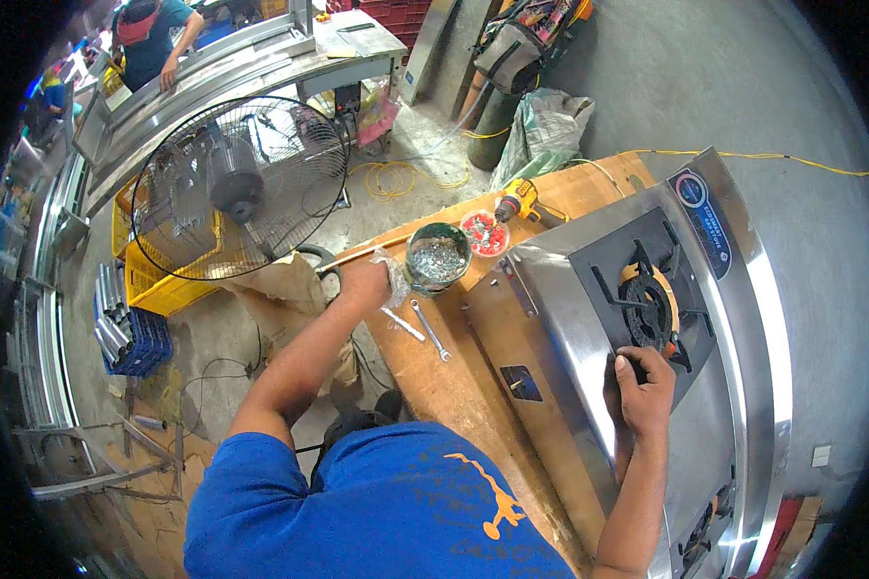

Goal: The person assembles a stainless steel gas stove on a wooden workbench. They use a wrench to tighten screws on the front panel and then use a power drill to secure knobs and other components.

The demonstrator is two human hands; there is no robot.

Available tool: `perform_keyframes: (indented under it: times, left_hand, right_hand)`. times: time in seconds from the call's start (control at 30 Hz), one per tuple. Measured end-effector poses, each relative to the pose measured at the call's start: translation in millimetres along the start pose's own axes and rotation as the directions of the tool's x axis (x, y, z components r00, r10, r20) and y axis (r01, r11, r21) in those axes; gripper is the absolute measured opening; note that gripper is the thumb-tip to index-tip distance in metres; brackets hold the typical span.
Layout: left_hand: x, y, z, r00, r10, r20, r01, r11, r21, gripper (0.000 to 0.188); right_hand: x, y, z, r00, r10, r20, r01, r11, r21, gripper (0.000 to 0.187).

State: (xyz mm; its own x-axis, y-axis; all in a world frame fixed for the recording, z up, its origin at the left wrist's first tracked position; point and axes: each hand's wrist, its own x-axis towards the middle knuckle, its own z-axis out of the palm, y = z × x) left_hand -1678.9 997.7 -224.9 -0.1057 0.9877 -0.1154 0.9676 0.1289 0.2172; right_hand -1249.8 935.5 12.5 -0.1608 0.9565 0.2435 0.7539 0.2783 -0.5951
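My left hand [363,286] is closed at the far left edge of the wooden bench, with a crumpled clear plastic bag [394,274] at its fingers. Right beside it stands a dark tub [438,259] of small shiny metal parts. Over the steel gas stove [574,318], my right hand [644,386] has its fingers curled and its thumb against them, near the front of the far burner [649,307]. What it pinches, if anything, is too small to make out. A wrench [431,331] and a white strip-like tool [403,324] lie on the bench below the tub.
A round container of red pieces [485,234] and a yellow drill [518,201] sit beyond the tub. To the left stand a large caged fan [241,188] and a yellow crate [169,280]. Another person [154,43] works at a far table. A yellow cable [772,154] crosses the floor.
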Motion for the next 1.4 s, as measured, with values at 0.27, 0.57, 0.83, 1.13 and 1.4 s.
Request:
perform_keyframes:
  times: [0.27,0.57,0.83,1.13,1.4]
  left_hand:
    - [-8.4,-2.6,-12.5,0.996,-0.039,0.085,0.048,0.992,-0.114,0.024]
    - [-14.2,-4.9,-14.2,0.994,0.018,-0.106,-0.036,0.985,-0.17,0.017]
    - [0.2,-7.2,-7.1,0.997,-0.044,0.061,0.049,0.996,-0.08,0.019]
    - [5.8,5.2,-8.1,0.996,0.072,-0.047,-0.071,0.997,0.01,0.016]
    - [7.4,0.5,10.1,0.913,0.357,-0.199,-0.336,0.933,0.13,0.013]
  right_hand:
    - [0.4,0.5,2.6,1.0,-0.013,-0.002,0.013,1.0,0.002,0.015]
    - [0.4,-2.5,3.0,1.0,0.01,0.01,-0.01,1.0,-0.018,0.014]
    - [-1.3,-0.2,4.6,1.0,-0.024,-0.011,0.023,1.0,-0.019,0.014]
    - [-2.6,-1.0,4.7,1.0,-0.018,-0.003,0.018,1.0,-0.015,0.013]
    - [-0.7,0.1,5.6,1.0,0.008,0.003,-0.008,1.0,-0.002,0.012]
